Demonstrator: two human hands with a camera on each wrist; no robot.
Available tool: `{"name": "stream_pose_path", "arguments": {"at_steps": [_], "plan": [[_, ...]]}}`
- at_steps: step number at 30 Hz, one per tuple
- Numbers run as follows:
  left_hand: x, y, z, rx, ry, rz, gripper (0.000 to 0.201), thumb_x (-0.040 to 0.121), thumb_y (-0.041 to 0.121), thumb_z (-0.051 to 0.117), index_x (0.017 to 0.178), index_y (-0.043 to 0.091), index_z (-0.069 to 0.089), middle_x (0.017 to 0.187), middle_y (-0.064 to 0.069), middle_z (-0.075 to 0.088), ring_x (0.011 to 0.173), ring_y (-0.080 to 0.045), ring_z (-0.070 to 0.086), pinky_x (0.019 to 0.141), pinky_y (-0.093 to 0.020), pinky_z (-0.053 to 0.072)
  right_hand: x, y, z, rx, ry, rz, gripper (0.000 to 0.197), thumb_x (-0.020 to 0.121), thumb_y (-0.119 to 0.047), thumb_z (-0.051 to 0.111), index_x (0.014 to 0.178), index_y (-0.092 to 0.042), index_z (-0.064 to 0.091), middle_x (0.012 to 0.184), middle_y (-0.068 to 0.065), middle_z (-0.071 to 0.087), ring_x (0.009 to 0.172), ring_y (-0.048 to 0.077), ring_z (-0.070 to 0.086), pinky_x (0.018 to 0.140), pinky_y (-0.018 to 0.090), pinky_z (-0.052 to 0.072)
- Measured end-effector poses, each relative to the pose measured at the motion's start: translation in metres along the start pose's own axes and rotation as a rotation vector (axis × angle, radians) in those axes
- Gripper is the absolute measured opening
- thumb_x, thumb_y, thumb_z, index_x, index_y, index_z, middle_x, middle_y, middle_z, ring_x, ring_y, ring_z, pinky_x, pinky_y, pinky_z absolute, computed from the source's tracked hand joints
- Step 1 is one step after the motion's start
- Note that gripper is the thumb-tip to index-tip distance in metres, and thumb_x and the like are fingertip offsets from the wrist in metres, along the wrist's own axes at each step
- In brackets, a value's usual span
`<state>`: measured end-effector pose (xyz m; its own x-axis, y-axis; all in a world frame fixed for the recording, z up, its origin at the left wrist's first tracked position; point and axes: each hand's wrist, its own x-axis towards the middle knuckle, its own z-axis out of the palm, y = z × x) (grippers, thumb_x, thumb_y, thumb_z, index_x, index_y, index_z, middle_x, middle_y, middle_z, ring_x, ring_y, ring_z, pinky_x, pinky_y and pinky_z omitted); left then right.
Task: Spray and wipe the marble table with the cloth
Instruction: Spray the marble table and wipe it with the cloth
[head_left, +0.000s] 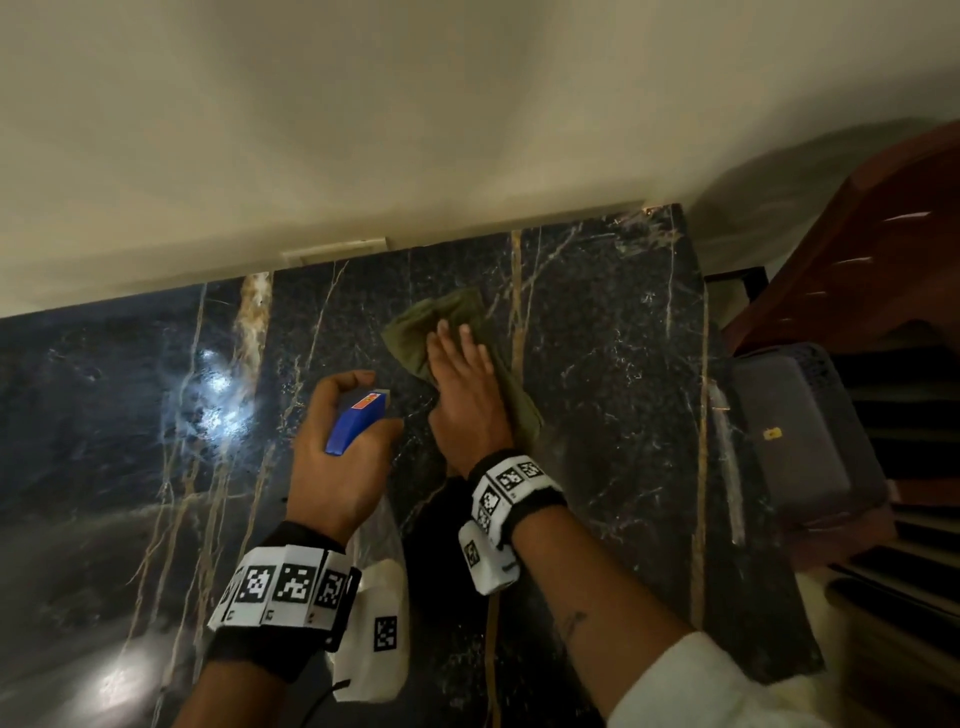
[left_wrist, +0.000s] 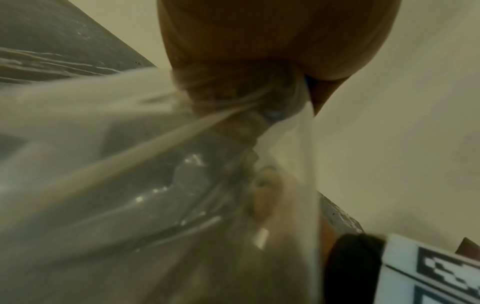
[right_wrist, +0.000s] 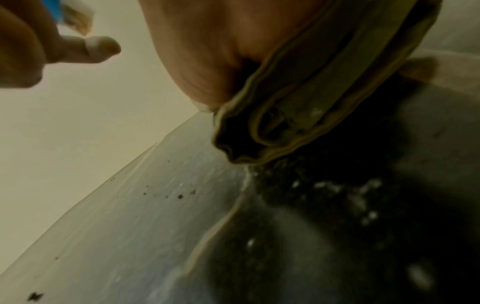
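A dark marble table (head_left: 613, 364) with pale veins fills the head view. My right hand (head_left: 462, 384) lies flat, fingers straight, pressing an olive-green cloth (head_left: 441, 317) onto the marble near the back edge. The right wrist view shows the folded cloth (right_wrist: 298, 98) under my palm (right_wrist: 213, 51) on the wet stone (right_wrist: 155, 236). My left hand (head_left: 343, 441) grips a spray bottle with a blue head (head_left: 358, 421) just left of the cloth, held above the table. In the left wrist view the clear bottle body (left_wrist: 130, 185) hangs below my palm (left_wrist: 272, 30), blurred.
A cream wall (head_left: 363, 130) runs along the table's back edge. Off the table's right edge stands a dark grey box (head_left: 800, 436), beside reddish wooden furniture (head_left: 883, 234). Bright light reflections lie on the marble's left part (head_left: 218, 384).
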<state>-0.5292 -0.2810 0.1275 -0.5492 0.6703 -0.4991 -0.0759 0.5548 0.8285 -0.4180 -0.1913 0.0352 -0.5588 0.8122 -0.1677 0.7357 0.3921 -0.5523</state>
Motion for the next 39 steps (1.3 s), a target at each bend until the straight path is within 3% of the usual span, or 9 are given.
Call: {"name": "stream_pose_path", "arguments": {"at_steps": [3,7,10,16,20,23,28,34,39], "plan": [[0.006,0.001,0.003,-0.007,-0.013,0.003,0.039,0.077,0.014,0.069,0.112,0.029,0.061,0.076,-0.003,0.059,0.06,-0.018,0.055,0.06,-0.036,0.044,0.012,0.03,-0.024,-0.066,0.041,0.015,0.08,0.083,-0.001,0.054,0.157,-0.011,0.022,0.166,0.004,0.014,0.153,0.025,0.005,0.125,0.042,0.006],[0.011,-0.001,0.0,-0.02,-0.004,0.009,0.04,0.079,0.006,0.068,0.115,0.022,0.061,0.069,-0.002,0.058,0.052,-0.013,0.053,0.051,-0.031,0.044,0.053,0.071,-0.063,-0.051,0.237,0.361,0.071,0.093,-0.005,0.052,0.156,-0.009,0.02,0.165,0.009,0.014,0.153,0.032,0.006,0.124,0.046,0.008],[0.016,-0.008,-0.002,-0.004,0.019,0.008,0.038,0.085,-0.003,0.066,0.115,0.021,0.062,0.068,-0.001,0.059,0.054,-0.017,0.053,0.054,-0.032,0.044,0.073,0.07,-0.07,-0.048,0.223,0.446,0.067,0.096,-0.011,0.049,0.156,-0.007,0.02,0.166,0.009,0.011,0.152,0.033,0.004,0.124,0.047,0.007],[0.021,-0.004,0.007,0.0,0.019,-0.011,0.037,0.082,0.006,0.067,0.115,0.021,0.062,0.064,-0.002,0.057,0.053,-0.017,0.052,0.054,-0.034,0.044,0.067,0.017,-0.029,-0.131,0.05,0.116,0.078,0.088,-0.01,0.058,0.157,-0.011,0.02,0.166,0.007,0.008,0.153,0.03,0.002,0.125,0.044,0.004],[0.026,0.004,0.014,-0.025,0.014,-0.012,0.04,0.078,0.005,0.065,0.115,0.02,0.061,0.06,-0.002,0.056,0.048,-0.017,0.051,0.05,-0.032,0.043,0.074,0.032,-0.039,-0.146,-0.035,-0.028,0.08,0.088,-0.006,0.057,0.158,-0.013,0.018,0.167,0.004,0.008,0.153,0.026,0.003,0.125,0.04,0.004],[0.03,0.011,0.015,-0.038,0.01,-0.008,0.038,0.084,-0.002,0.064,0.116,0.017,0.06,0.063,-0.004,0.055,0.049,-0.018,0.05,0.051,-0.033,0.043,0.082,0.064,-0.059,-0.169,0.061,0.074,0.08,0.088,-0.007,0.06,0.157,-0.013,0.02,0.166,0.005,0.013,0.152,0.03,0.011,0.125,0.041,0.01],[0.033,0.016,0.01,-0.048,0.015,-0.013,0.046,0.071,0.016,0.064,0.116,0.021,0.061,0.068,-0.002,0.058,0.054,-0.02,0.052,0.052,-0.033,0.043,0.099,0.061,-0.064,-0.139,0.175,0.355,0.072,0.094,-0.012,0.055,0.156,-0.01,0.019,0.166,0.008,0.01,0.152,0.033,0.004,0.124,0.046,0.005],[0.03,0.016,0.022,-0.068,0.009,-0.024,0.034,0.072,0.015,0.064,0.101,0.033,0.061,0.06,-0.001,0.055,0.05,-0.019,0.048,0.051,-0.033,0.041,0.086,0.021,-0.036,-0.157,-0.005,0.035,0.075,0.089,-0.006,0.052,0.157,-0.012,0.021,0.166,0.005,0.01,0.153,0.029,0.004,0.124,0.045,0.006],[0.028,0.023,0.032,-0.07,-0.015,-0.024,0.036,0.083,0.002,0.066,0.113,0.022,0.061,0.059,-0.004,0.054,0.046,-0.016,0.049,0.046,-0.031,0.042,0.09,0.055,-0.063,-0.172,-0.032,-0.01,0.076,0.09,-0.005,0.057,0.157,-0.014,0.021,0.166,0.001,0.011,0.153,0.027,0.005,0.125,0.041,0.005]]}}
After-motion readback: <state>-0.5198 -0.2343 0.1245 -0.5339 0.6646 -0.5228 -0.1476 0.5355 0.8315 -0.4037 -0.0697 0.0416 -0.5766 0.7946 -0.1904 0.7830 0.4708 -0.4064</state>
